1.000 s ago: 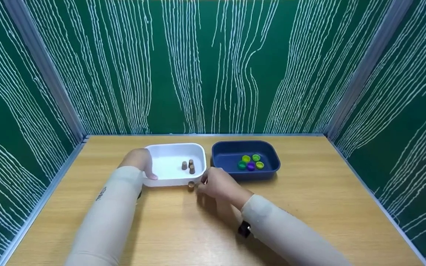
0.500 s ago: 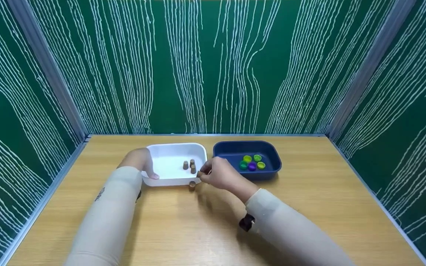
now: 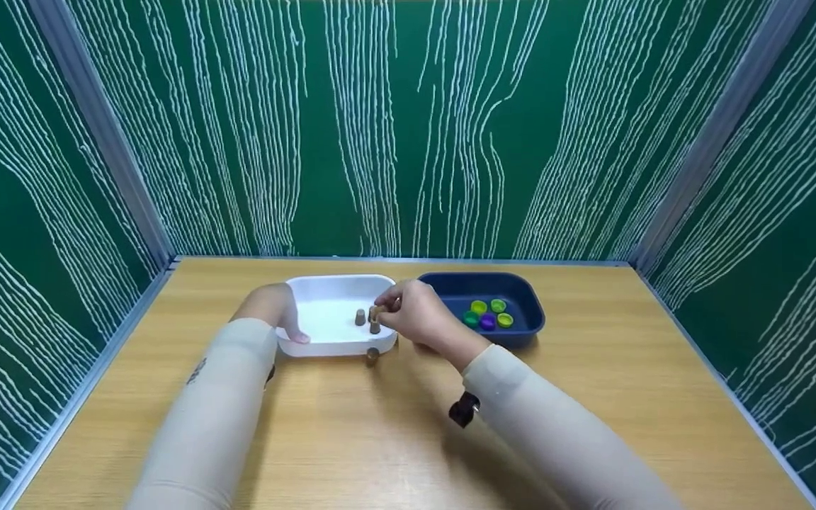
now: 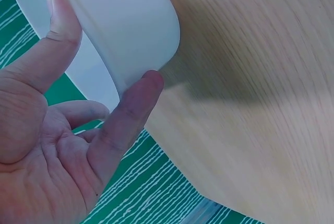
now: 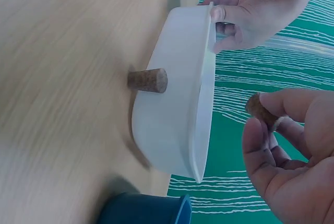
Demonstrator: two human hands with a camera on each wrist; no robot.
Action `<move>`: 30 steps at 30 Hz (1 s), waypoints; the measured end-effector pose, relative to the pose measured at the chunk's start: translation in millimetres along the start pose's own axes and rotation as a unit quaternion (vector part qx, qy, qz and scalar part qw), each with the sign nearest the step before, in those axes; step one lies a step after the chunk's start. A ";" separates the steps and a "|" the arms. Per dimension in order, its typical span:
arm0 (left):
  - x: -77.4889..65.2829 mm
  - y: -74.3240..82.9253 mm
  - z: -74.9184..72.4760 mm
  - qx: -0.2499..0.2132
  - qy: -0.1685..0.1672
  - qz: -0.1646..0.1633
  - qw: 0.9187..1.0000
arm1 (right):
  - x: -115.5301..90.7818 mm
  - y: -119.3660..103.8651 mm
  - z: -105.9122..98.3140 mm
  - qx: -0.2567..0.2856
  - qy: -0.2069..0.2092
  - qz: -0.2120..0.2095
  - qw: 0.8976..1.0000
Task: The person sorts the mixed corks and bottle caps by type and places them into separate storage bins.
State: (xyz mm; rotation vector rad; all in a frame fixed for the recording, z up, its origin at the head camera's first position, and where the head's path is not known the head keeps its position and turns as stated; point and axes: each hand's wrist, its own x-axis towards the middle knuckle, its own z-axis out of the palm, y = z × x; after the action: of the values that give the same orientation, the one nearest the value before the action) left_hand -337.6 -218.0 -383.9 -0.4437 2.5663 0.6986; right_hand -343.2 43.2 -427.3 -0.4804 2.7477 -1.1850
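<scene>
My left hand grips the left end of a white plastic tub. In the left wrist view its thumb lies over the rim and a finger rests against the outer wall. My right hand pinches a brown cork between thumb and fingertips, above the right part of the tub and higher than its rim. Several corks stand upright inside; one cork shows just left of the fingers, which partly hide the others. Another cork stands on the table close by the tub's front wall.
Right of the white tub is a dark blue tub holding several small round caps in yellow, green and purple. The wooden table ends at green walls with white wavy lines on the back and both sides.
My right hand has picked a cork up off the table and carried it up over the tub's front rim. The left hand keeps its hold on the tub.
</scene>
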 end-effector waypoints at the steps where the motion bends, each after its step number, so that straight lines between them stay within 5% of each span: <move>1: 2.4 -1.2 1.3 -0.002 0.003 0.001 1.000 | 1.6 -1.4 0.7 -0.001 -0.001 -0.001 1.000; 7: 17.6 -7.7 7.1 0.004 0.015 0.015 1.000 | 12.3 -7.3 5.7 0.003 -0.005 -0.010 1.000; 18: 10.2 -1.5 -11.7 0.010 -0.032 -0.024 0.999 | 30.6 -4.4 17.7 0.003 -0.021 0.004 1.000; 25: 18.7 -6.7 -17.9 0.016 -0.050 -0.009 0.999 | 33.6 -5.6 19.2 -0.002 -0.038 0.020 0.999; 30: 10.7 -7.3 -18.5 0.011 -0.056 0.000 0.998 | 34.4 -7.6 21.3 0.003 -0.048 0.021 0.999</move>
State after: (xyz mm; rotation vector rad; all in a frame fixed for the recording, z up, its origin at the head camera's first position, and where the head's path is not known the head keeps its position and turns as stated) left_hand -349.8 -236.0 -377.7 -0.3855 2.4658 0.6742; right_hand -369.0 12.2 -435.6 -0.4626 2.6594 -1.1291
